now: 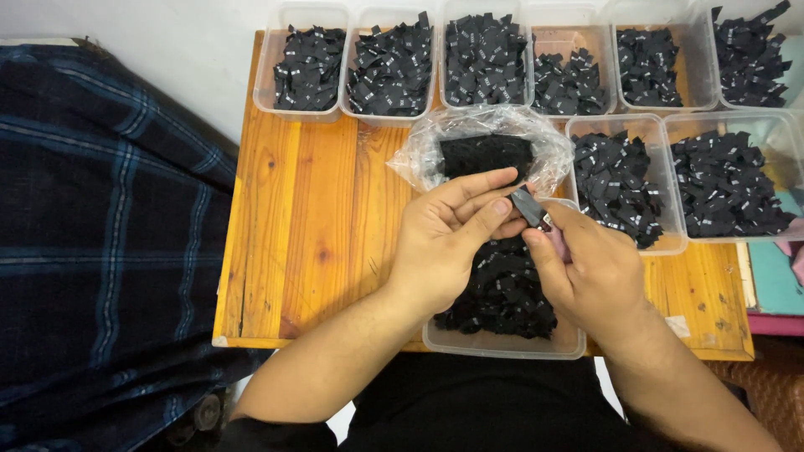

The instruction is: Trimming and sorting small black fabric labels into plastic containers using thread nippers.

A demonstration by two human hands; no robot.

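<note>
Fingers of left hand (448, 238) and right hand (586, 272) both pinched shut on one small black label (528, 206), just above tub (502, 341) of labels, probably mid-sorting, needing a careful separating tug next.

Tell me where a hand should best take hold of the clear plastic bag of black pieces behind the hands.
Probably the crumpled open rim of the clear plastic bag, on its left edge, coming from the bare wooden table side. The loose film bunches there for a pinch, while tubs crowd its back and right.
</note>
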